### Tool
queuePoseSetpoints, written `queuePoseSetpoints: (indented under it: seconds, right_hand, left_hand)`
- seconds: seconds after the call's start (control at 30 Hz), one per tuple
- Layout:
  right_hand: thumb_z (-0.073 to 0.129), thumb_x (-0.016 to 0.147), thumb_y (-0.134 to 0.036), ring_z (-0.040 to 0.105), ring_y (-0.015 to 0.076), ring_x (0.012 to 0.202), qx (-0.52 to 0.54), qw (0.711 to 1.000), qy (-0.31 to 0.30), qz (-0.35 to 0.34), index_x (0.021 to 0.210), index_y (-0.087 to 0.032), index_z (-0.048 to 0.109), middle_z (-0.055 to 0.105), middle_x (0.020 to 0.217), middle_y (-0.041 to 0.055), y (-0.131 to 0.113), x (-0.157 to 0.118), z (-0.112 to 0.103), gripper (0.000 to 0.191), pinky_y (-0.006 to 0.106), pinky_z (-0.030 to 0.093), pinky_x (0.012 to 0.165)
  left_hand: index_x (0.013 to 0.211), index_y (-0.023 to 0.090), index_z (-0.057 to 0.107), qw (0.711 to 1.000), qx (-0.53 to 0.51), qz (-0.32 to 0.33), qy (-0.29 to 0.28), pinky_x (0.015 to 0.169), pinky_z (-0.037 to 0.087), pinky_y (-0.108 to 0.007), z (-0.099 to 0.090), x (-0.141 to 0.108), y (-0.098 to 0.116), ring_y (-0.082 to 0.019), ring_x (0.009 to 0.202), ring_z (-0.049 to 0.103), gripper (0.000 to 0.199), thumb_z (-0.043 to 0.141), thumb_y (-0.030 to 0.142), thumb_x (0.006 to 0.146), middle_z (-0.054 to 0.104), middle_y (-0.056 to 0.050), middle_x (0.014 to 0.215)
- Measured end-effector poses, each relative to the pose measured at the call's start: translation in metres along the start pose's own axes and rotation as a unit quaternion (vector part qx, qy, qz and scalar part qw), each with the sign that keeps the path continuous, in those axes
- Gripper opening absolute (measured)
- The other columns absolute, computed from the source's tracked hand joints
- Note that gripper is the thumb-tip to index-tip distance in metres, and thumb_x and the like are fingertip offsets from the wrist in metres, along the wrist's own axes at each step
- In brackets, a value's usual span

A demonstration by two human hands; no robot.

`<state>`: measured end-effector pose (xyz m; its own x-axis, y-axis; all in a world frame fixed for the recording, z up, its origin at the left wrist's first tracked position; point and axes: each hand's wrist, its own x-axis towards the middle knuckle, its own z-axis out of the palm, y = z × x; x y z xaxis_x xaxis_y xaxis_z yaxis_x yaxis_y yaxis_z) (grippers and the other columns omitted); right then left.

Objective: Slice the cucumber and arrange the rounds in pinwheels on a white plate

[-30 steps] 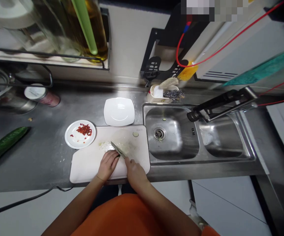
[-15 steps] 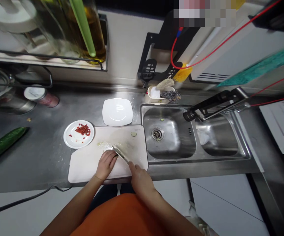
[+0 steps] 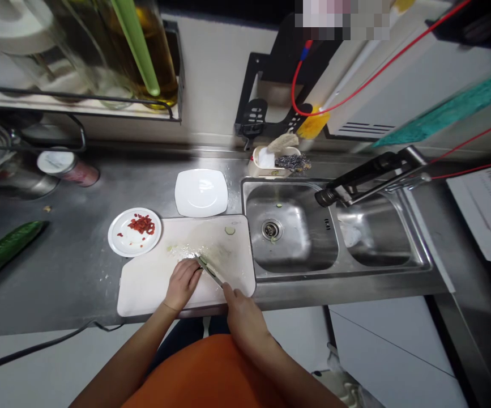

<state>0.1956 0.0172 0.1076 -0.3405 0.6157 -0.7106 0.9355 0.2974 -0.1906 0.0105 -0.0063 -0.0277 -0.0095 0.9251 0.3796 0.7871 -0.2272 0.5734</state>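
Note:
My right hand (image 3: 245, 311) is closed round the handle of a kitchen knife (image 3: 211, 273), its blade slanting up and left over the white cutting board (image 3: 152, 289). My left hand (image 3: 183, 283) rests on the board with fingers curled together, pressing a piece of cucumber that they mostly hide. Against the blade, near those fingertips, shows a bit of green cucumber (image 3: 203, 260). One round cucumber slice (image 3: 230, 230) lies apart at the board's upper right. Wet, pale residue covers the board's middle.
Left of the board stands a round plate (image 3: 115, 241) with chopped red pieces; behind it is a white square plate (image 3: 201, 192). A whole cucumber (image 3: 7, 249) lies far left. To the right is a double steel sink (image 3: 291, 271), with a black faucet (image 3: 355, 175) over it.
The view has shifted slightly. Both hands stay nearly in place, while the knife has tilted a little and more green cucumber shows beside its blade.

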Motion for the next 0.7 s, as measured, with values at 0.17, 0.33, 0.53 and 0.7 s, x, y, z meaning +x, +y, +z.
queuePoseSetpoints:
  seconds: [0.17,0.33,0.53,0.7]
  right_hand:
    - [0.029,0.084,0.001,0.063,0.0217,0.083,0.002,1.000,-0.008,0.001,0.134,-0.018,0.040,0.062,0.098,0.0105,-0.0008,0.0002,-0.0039,0.055,0.026,0.046,0.066]
    - [0.029,0.084,0.000,0.063,0.0219,0.084,-0.001,1.000,-0.014,-0.001,0.132,-0.018,0.042,0.062,0.098,0.0108,-0.0018,0.0005,-0.0082,0.052,0.026,0.046,0.066]
    - [0.028,0.086,-0.001,0.063,0.0216,0.084,-0.008,1.000,-0.007,-0.008,0.132,-0.016,0.042,0.062,0.097,0.0114,-0.0027,0.0040,-0.0069,0.051,0.026,0.046,0.067]
    - [0.030,0.086,-0.002,0.063,0.0205,0.083,-0.011,1.000,-0.011,-0.006,0.133,-0.016,0.041,0.062,0.098,0.0108,-0.0052,0.0076,-0.0086,0.049,0.024,0.046,0.067]
  left_hand:
    - [0.099,0.018,0.059,1.000,-0.006,-0.005,-0.004,0.091,0.048,-0.039,0.0004,-0.0009,-0.0011,-0.019,0.097,0.060,0.015,0.053,0.021,0.086,0.066,-0.008,0.097]
    - [0.099,0.018,0.059,1.000,-0.010,-0.006,-0.001,0.091,0.048,-0.039,0.0010,-0.0017,-0.0017,-0.019,0.097,0.060,0.015,0.055,0.021,0.085,0.065,-0.008,0.098]
    - [0.100,0.018,0.059,1.000,-0.011,-0.004,0.002,0.091,0.048,-0.040,0.0021,-0.0028,-0.0027,-0.019,0.098,0.059,0.016,0.055,0.019,0.085,0.065,-0.008,0.097]
    - [0.100,0.018,0.059,1.000,-0.012,0.004,0.005,0.091,0.048,-0.039,0.0009,-0.0013,-0.0017,-0.019,0.096,0.059,0.016,0.055,0.019,0.084,0.065,-0.007,0.094]
